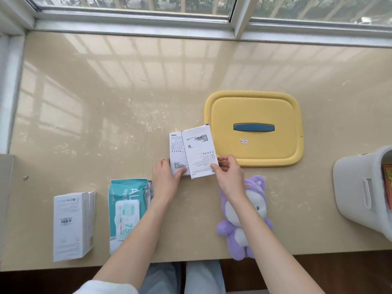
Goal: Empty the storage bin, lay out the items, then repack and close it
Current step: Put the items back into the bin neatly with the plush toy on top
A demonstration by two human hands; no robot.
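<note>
Two flat white boxes lie side by side at the middle of the sill. My left hand (167, 177) pinches the near corner of the left white box (176, 149), thumb on top. My right hand (228, 172) pinches the near right corner of the right white box (199, 151), which overlaps the left one and is tilted. The yellow bin lid (254, 115) with a blue handle lies flat just behind them to the right. The white storage bin (360, 200) stands at the right edge, something orange showing inside it.
A teal wipes pack (127, 206) lies near my left forearm, and a taller white carton (72, 223) sits further left. A purple plush toy (244, 225) lies under my right forearm. The window frame runs along the back; the sill's front edge is close to my legs.
</note>
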